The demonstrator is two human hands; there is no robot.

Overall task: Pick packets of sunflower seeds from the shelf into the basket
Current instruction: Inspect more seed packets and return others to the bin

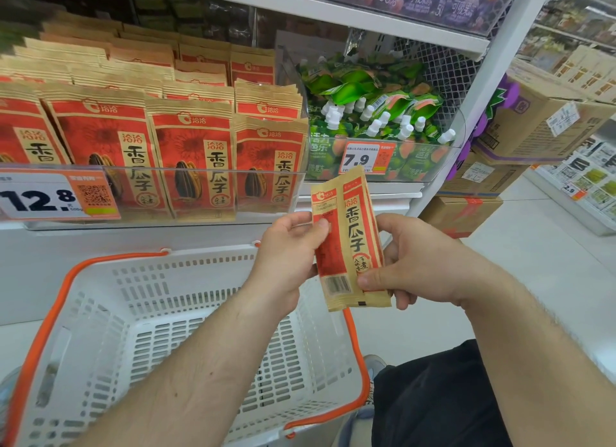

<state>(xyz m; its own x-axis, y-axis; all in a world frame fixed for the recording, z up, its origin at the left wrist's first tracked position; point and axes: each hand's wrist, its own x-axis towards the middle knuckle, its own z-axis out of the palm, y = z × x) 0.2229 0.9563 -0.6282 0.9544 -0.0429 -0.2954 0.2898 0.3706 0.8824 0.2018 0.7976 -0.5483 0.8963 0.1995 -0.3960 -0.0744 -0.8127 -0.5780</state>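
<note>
A red and tan packet of sunflower seeds (350, 243) stands upright in front of the shelf, seen edge-on, above the basket's right rim. My left hand (288, 256) grips its left side with the thumb on the front. My right hand (410, 263) pinches its lower right corner. Rows of the same packets (186, 153) stand on the shelf behind a clear plastic lip. A white plastic basket (100, 320) with orange handles sits below my arms and holds nothing that I can see.
Green spouted drink pouches (376, 110) fill the bin to the right of the seed packets. Price tags read 12.8 (50, 196) and 7.9 (361, 158). Cardboard boxes (533, 126) are stacked on the floor at the right, beside an aisle.
</note>
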